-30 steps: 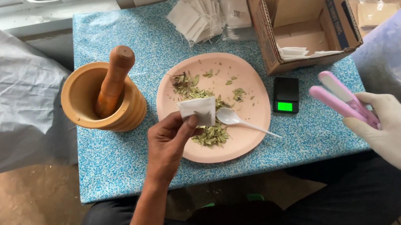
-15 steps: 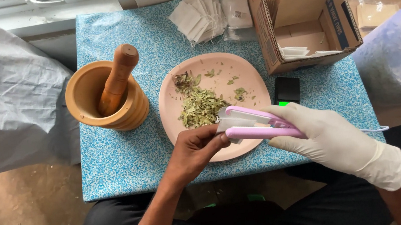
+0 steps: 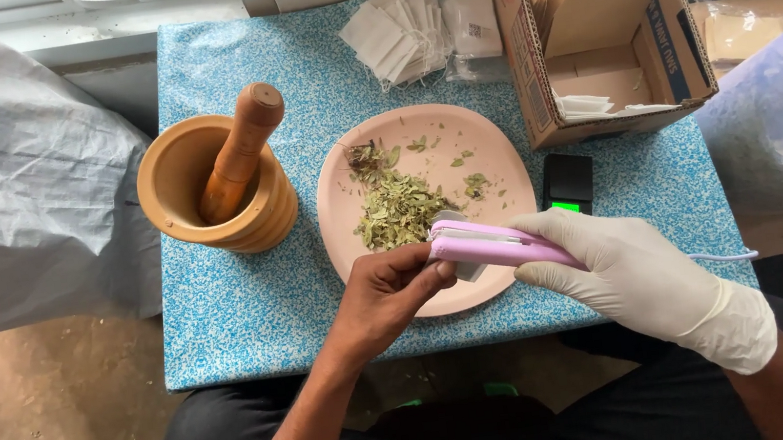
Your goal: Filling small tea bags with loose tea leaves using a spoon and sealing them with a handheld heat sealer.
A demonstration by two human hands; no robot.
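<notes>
**Two hands meet at a pink sealer over the plate**

Head view: the gloved right hand (image 3: 633,271) wraps its fingers closed around the pink sealer (image 3: 498,245), held level above the plate's (image 3: 355,244) near rim. The bare left hand (image 3: 390,289) pinches curled fingertips at the sealer's tip, wrist angled up from below. Dried leaves (image 3: 400,211) lie on the plate.

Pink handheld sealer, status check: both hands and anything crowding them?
Right hand, white-gloved, grips pink handheld sealer. Left hand bare, pinching at sealer's tip. Pink plate of dried green leaves directly beneath.
</notes>
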